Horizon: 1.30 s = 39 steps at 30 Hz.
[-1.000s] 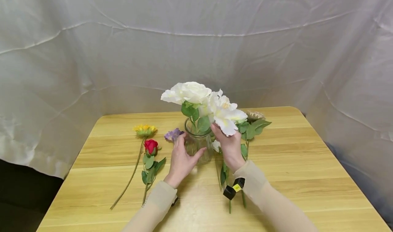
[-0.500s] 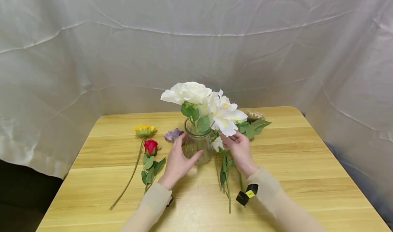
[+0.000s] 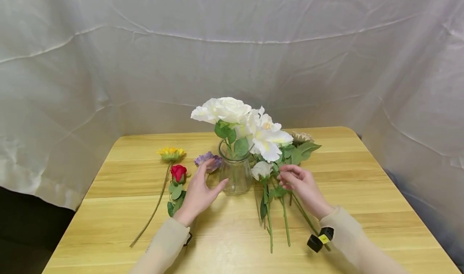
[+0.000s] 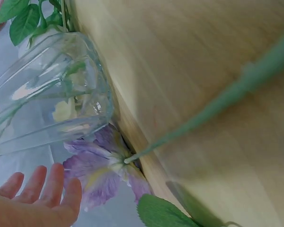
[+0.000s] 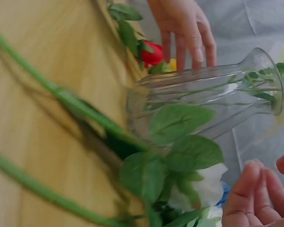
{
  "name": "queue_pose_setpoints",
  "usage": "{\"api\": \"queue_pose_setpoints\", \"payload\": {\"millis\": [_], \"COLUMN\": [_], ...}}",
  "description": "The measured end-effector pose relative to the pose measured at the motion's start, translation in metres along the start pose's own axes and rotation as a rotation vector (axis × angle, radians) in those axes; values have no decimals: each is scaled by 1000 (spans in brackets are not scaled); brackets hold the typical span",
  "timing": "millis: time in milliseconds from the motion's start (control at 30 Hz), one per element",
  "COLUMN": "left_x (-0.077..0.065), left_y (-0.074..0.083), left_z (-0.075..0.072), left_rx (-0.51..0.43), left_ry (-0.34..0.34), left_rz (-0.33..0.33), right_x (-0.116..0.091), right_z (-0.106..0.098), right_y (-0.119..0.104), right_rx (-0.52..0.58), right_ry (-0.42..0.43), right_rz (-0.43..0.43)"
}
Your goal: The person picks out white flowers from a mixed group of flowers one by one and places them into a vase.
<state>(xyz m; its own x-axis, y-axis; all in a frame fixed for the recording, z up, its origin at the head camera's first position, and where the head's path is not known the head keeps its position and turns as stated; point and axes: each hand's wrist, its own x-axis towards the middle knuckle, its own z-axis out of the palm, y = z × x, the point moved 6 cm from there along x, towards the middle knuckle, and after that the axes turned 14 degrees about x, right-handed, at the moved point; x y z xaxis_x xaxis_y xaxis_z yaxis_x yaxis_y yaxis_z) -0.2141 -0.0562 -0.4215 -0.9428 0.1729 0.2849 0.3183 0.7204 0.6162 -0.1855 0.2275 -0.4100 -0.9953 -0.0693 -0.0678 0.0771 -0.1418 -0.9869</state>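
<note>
I see a clear glass vase (image 3: pixel 235 179) standing up near the middle of the table (image 3: pixel 362 209). It sits on its flat bottom, so I think that is why it needs no hand to prop it up. A big white rose (image 3: pixel 227 109) and a frilly white flower (image 3: pixel 267 135) have their stems in it. The frilly one tips out to the right, maybe because its stem leans on the round rim.

The left hand (image 3: pixel 198 193) is just beside the vase, with thumb and fingers spread wide and nothing in them. It curves like a cup, perhaps because the glass is round. A purple flower (image 3: pixel 201 159) lies by its fingertips.

The right hand (image 3: pixel 304 187) is by a small white rose (image 3: pixel 262 170) and its leaves. Its fingers bend a little, with a small gap to the thumb, and I see nothing held there. I can't tell if they touch a leaf.

Farther out, a red rose (image 3: pixel 178 173) and a yellow flower (image 3: pixel 171 154) lie on the left. A pale flower (image 3: pixel 301 137) is at the back right. Their blooms point away from the person, so the stems come nearer and look easy to grab.
</note>
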Motion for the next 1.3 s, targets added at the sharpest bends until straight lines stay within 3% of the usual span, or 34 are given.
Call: {"api": "queue_pose_setpoints", "payload": {"millis": [267, 467, 733, 933, 1300], "left_x": [-8, -12, -13, -12, -9], "left_y": [-2, 0, 0, 3, 8], "left_z": [-1, -2, 2, 9, 14], "left_rx": [-10, -30, -22, -57, -50], "left_ry": [-13, -24, -24, -17, -36], "left_rz": [22, 27, 44, 80, 56], "right_x": [-25, -42, -53, -56, -54], "right_z": [2, 7, 15, 17, 21], "right_y": [19, 26, 39, 46, 55], "right_rx": [-108, -183, -127, -137, -146], "right_ry": [-121, -232, -383, -416, -457], "right_rz": [114, 98, 124, 169, 225]}}
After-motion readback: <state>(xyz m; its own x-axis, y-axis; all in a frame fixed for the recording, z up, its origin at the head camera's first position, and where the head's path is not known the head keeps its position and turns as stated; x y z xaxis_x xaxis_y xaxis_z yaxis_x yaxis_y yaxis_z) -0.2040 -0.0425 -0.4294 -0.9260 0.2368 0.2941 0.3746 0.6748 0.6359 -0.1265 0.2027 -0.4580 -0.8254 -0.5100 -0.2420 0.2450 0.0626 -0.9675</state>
